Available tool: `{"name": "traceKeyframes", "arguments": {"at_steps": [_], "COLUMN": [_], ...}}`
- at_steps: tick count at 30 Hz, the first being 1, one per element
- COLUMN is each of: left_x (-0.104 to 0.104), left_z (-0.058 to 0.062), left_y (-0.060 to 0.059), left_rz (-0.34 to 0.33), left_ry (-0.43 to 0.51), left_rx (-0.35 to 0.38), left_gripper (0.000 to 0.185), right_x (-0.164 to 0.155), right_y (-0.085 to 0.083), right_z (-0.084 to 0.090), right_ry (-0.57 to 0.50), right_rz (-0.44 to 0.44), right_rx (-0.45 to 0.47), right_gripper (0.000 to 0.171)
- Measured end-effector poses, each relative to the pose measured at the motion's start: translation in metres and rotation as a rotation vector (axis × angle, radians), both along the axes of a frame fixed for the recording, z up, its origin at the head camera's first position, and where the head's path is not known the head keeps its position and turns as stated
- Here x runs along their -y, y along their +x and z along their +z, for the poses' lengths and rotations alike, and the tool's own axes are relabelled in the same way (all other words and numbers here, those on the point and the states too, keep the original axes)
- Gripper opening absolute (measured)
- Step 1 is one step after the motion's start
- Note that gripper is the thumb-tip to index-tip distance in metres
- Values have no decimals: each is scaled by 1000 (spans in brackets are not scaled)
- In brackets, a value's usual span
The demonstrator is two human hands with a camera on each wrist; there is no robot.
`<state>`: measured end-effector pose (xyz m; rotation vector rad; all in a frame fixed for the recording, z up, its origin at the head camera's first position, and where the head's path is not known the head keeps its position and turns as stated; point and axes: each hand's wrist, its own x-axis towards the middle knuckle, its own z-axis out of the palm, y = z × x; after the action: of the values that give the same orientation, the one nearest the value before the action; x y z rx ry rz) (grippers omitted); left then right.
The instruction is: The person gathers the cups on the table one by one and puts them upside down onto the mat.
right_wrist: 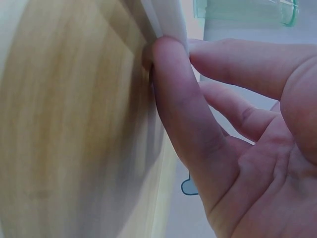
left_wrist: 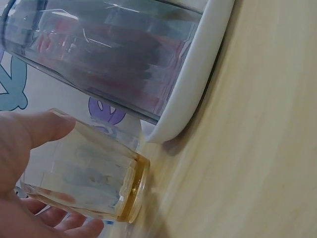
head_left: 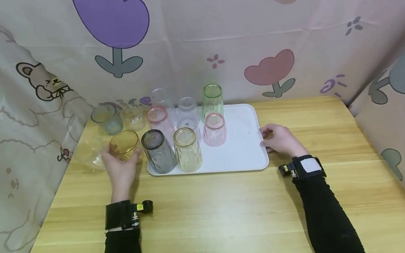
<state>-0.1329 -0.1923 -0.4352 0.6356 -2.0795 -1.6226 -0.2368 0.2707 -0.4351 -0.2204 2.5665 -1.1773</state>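
Observation:
My left hand [head_left: 121, 172] holds an amber glass [head_left: 125, 142] just left of the tray, thumb on one side and fingers on the other. In the left wrist view the thick base of this amber glass [left_wrist: 131, 191] is right at the tabletop. At the right end of the white tray [head_left: 243, 147], my right hand [head_left: 281, 138] pinches the rim between thumb and fingers. On the tray's front left stand a dark grey glass [head_left: 159, 155] and a pale yellow glass [head_left: 188, 151]. A pink glass [head_left: 215, 131] is near its middle, with a green glass [head_left: 212, 100] behind.
Another pink glass [head_left: 159, 121] and a clear glass [head_left: 188, 110] stand farther back on the tray. Left of it are a blue-grey glass [head_left: 107, 120], a small clear glass [head_left: 133, 118] and a faint clear glass [head_left: 91, 153]. A printed curtain [head_left: 189, 22] hangs behind the wooden table [head_left: 213, 218].

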Motion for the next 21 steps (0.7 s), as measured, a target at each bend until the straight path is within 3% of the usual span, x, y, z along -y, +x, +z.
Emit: {"name": "traceKeyframes", "arguments": {"at_steps": [9, 16, 21], "left_x": [-1, -5, -9], "left_z": [20, 41, 58], "left_y": [5, 8, 10], "left_rz": [8, 71, 107], "left_ry": [31, 71, 192], "left_rx": [-31, -160, -252], "left_gripper": [87, 81, 78], "right_x": [1, 1, 1], "right_y": [0, 0, 0], "right_z": [0, 1, 2], "right_ry": [5, 6, 8], "right_rz": [-4, 4, 3], "right_rx": [1, -7, -8], "right_gripper": [49, 49, 48]}}
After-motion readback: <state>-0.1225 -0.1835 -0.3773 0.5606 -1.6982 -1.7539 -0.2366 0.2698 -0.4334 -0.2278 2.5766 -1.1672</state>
